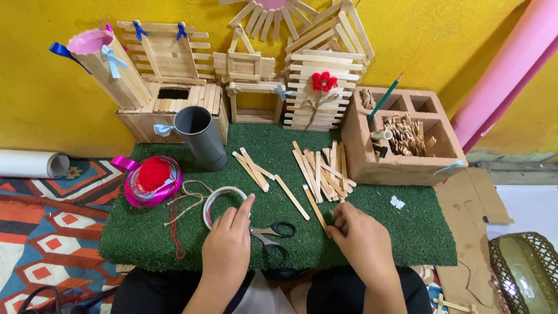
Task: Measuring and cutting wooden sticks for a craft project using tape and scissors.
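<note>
Right hand [361,238] covers the near end of a wooden stick [316,208], fingers curled upon it; grip underneath cannot be confirmed; stick lies on the green mat [407,232], long axis running near-right to far-left, free end toward the stick pile [322,168]; left hand [228,244] loosely open, fingertips on the white tape ring [216,200]; black scissors [273,237] partly hidden between hands.
</note>
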